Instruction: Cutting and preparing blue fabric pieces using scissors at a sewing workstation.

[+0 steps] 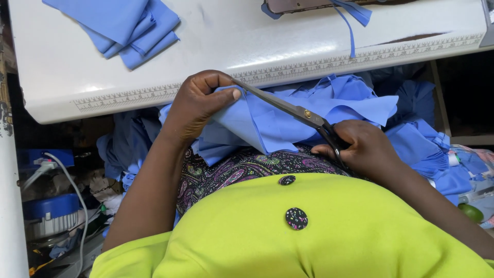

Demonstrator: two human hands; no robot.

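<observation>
Blue cloth (267, 123) is pinched between the left hand's (198, 105) fingers (226, 94), just below the bench (216, 46) edge. The right hand's (363, 149) fingers curl through the scissors' (293, 108) handles, blades nearly closed against the fold; the cut looks barely begun. Folded pieces (128, 25) lie stacked on the bench beyond.

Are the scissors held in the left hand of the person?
No, the scissors are held by the right hand, while the left hand pinches the blue fabric.
</observation>
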